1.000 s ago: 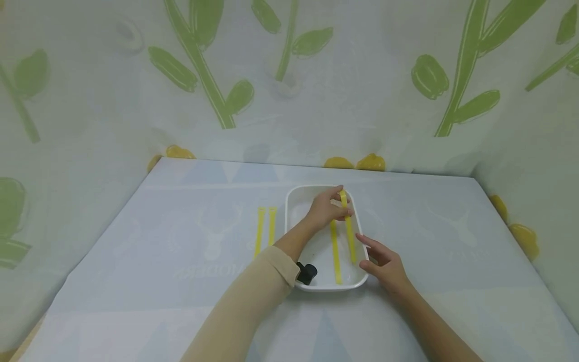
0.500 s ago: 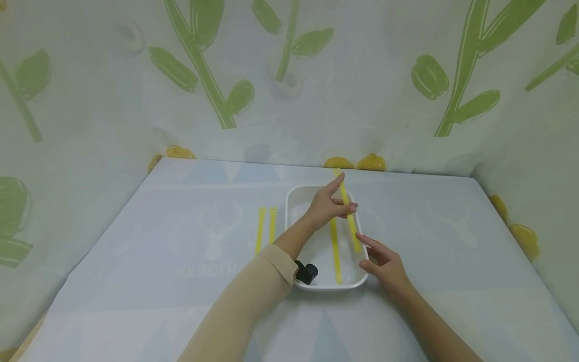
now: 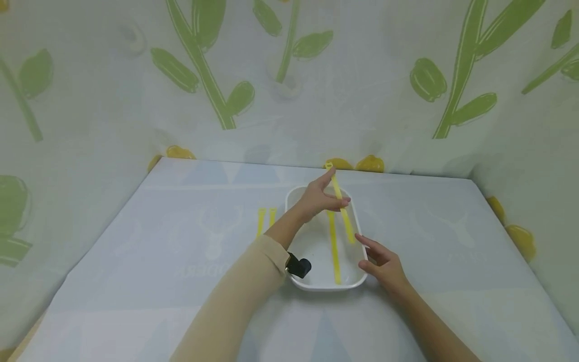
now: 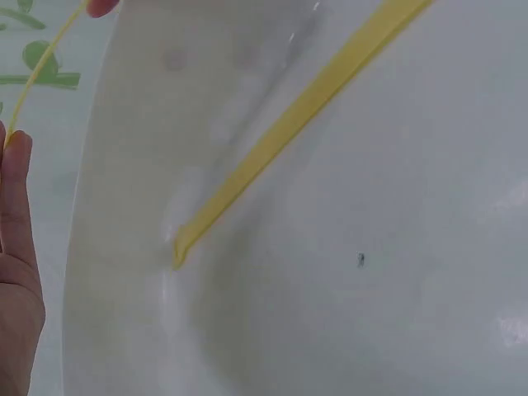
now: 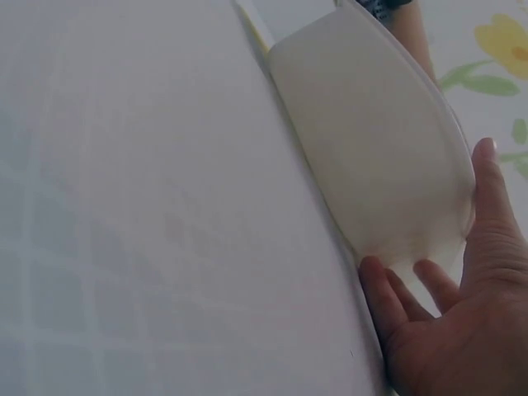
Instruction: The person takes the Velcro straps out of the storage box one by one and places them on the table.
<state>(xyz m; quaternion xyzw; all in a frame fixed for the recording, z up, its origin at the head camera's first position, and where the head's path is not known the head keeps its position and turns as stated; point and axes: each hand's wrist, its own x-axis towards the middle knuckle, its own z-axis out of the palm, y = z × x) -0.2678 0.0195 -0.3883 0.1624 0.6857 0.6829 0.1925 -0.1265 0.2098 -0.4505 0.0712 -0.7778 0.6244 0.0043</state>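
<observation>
walls (image 3: pixel 353 105) leaf-printed, table (image 3: pixel 135 286) pale, left hand (image 3: pixel 315 200) pinching yellow strip (image 3: pixel 346 223), right hand (image 3: pixel 386 266) gripping white tray (image 3: pixel 323 288)

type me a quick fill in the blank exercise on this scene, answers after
The left hand holds a strip coloured ____.
The right hand touches a tray coloured ____.
In the head view, two more strips lie on the table to the tray's ____.

Missing words: yellow; white; left.

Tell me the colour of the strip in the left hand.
Yellow; the strip in the left hand shows best in the head view.
</observation>
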